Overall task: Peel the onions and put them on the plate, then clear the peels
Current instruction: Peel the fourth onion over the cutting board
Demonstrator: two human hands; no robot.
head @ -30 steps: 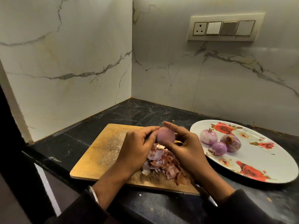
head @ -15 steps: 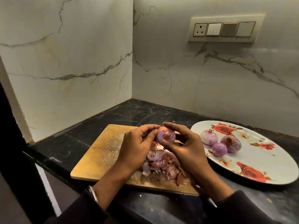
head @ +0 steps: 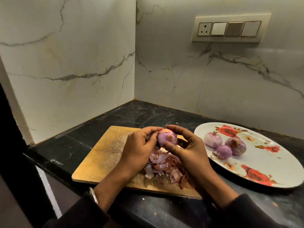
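Low in the frame's centre, the left hand (head: pixel 138 150) and right hand (head: pixel 189 148) both curl around one purple onion (head: pixel 167 138), held above a wooden cutting board (head: pixel 102 155) on a black stone counter (head: pixel 148 116). Peels (head: pixel 164 168) are heaped on the board beneath. At lower right, a rose-patterned plate (head: pixel 263 162) carries three peeled onions (head: pixel 225 145). Veined marble walls (head: pixel 74 63) meet in a corner; a switch panel (head: pixel 229 29) sits upper right.
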